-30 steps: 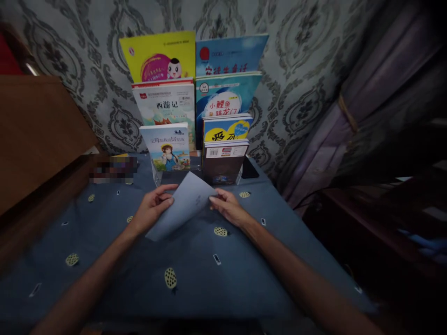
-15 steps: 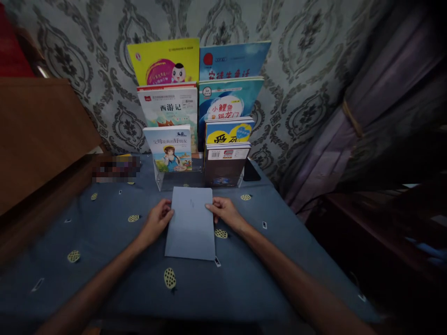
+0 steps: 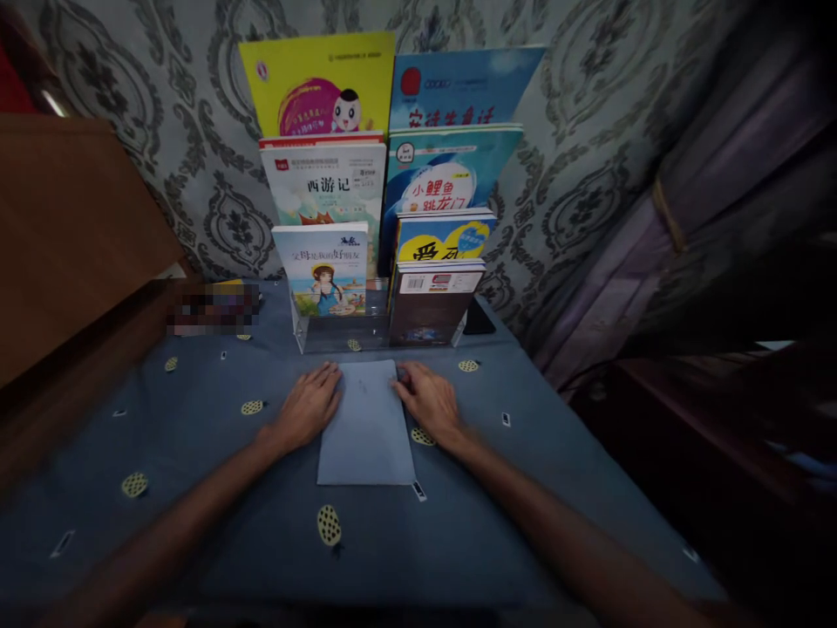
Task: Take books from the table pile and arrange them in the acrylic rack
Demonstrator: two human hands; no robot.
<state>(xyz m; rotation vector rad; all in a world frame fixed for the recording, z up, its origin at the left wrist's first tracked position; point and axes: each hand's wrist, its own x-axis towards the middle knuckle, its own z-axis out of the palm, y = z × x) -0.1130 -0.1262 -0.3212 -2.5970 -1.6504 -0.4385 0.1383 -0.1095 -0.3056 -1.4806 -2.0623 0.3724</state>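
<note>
A plain pale blue-grey booklet lies flat on the cloth-covered table, with tiny faint print near its top. Along its upper left edge rests my left hand, palm down, fingers stretched forward and the thumb side touching the booklet. My right hand is at the upper right edge, its thumb and bent fingers closed at the booklet's border; the fingertips are partly hidden. Just beyond the booklet stands a clear acrylic book rack with picture books in two columns, among them a book with a girl on the cover and a dark-backed book.
The blue tablecloth has a pineapple print. A brown wooden panel rises on the left, near a blurred-out item. A black flat object lies beside the rack. Patterned wallpaper and a tied curtain are behind.
My left hand has gone from curled fingers to lying flatter along the booklet's edge. My right hand's fingers have shifted slightly. The view has moved closer to the rack.
</note>
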